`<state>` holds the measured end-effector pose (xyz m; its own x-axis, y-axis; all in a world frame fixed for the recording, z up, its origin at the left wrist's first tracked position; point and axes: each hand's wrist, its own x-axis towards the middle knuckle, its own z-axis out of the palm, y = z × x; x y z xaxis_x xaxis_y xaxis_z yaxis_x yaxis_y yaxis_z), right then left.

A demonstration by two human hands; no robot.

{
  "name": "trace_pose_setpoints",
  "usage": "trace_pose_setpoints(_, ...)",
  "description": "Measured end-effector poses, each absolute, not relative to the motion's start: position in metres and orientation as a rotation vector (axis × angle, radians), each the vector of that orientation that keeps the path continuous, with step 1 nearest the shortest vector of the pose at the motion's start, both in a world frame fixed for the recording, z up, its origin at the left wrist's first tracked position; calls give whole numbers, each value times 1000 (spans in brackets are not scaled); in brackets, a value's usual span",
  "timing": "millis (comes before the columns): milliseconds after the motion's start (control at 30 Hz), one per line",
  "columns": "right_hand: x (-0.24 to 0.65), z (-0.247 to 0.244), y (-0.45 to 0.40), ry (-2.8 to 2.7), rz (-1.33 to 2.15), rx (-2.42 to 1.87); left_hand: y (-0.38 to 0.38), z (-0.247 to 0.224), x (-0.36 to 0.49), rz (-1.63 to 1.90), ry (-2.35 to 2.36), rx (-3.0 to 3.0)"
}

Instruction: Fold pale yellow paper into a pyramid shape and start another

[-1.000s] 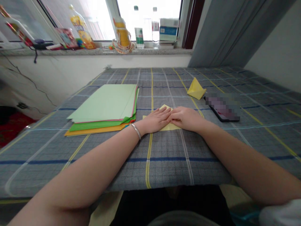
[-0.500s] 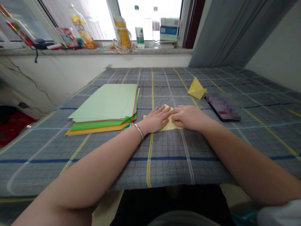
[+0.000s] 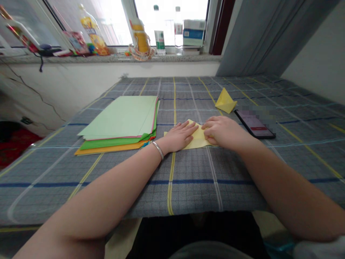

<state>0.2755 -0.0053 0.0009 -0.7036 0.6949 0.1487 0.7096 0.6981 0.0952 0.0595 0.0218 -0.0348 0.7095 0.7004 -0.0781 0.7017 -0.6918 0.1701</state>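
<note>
A folded piece of yellow paper (image 3: 197,139) lies flat on the checked cloth in front of me. My left hand (image 3: 180,136), with a silver bangle at its wrist, rests flat on the paper's left part, fingers stretched out. At the paper's right part is my right hand (image 3: 222,132), its fingers bent together on the paper and hiding that end. Beyond my right hand stands a folded yellow paper shape (image 3: 225,101) with a pointed top.
A stack of coloured sheets (image 3: 121,117) lies left of my hands. To the right is a phone (image 3: 256,126). Bottles, a yellow cup (image 3: 141,39) and boxes (image 3: 193,34) line the windowsill (image 3: 107,59) behind the cloth-covered surface (image 3: 188,169).
My right hand has slid a little to the right along the yellow paper, and more of the paper shows between my hands. My left hand has stayed in place.
</note>
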Motion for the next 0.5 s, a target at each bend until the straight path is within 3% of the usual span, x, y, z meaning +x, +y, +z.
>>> trace_pose_setpoints(500, 280, 15, -15, -2780, -292, -1586, 21, -32, 58, -33, 1139, 2708)
